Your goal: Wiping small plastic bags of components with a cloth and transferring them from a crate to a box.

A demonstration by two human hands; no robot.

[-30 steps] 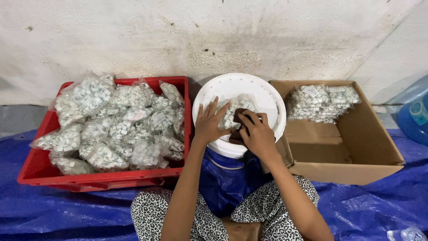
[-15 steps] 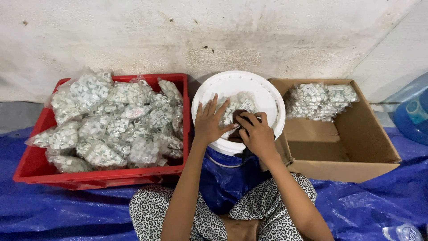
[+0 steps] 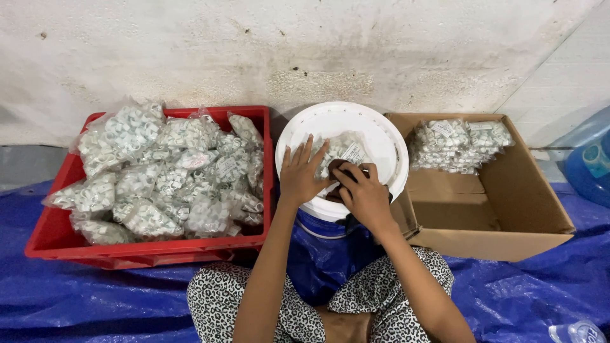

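Step in hand, as I read it: finishing one clear plastic bag of small white rings (image 3: 343, 151) on the white bucket lid (image 3: 387, 136), which serves as the table.

- Left hand (image 3: 304, 174) — flat, fingers spread, pressing the bag's left edge down on the lid. Not clamped on anything.
- Right hand (image 3: 361, 190) — curled, fingertips pinched at the bag's near edge; it looks like a small dark tool sits under the thumb, but it's too hidden to name.
- Hands are close together, almost touching, both over the near half of the lid.

The bag: transparent, lumpy, packed with white ring-shaped parts, a small paper label visible on its right side. It lies flat, roughly mid-lid.

Around it: red crate (image 3: 44, 232) to the left, heaped with similar filled bags; cardboard box (image 3: 508, 216) to the right with a neat stack of bags (image 3: 457, 145) in its far corner. Blue tarp (image 3: 95, 298) covers the floor.

Next move likely calls for a steady hold from the left while the right closes the bag's edge — slippery film, loose contents.
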